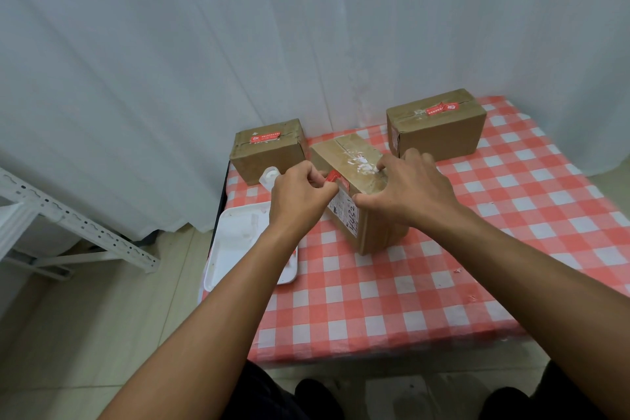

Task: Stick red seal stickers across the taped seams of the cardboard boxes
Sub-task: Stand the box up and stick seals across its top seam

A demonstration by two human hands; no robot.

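red sticker (335, 180) half hidden by fingers (318, 181), box label (344, 211) print unreadable

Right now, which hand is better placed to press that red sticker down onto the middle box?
The left hand: its fingers already pinch the red sticker at the middle box edge. The right hand is spread over the box, steadying it.
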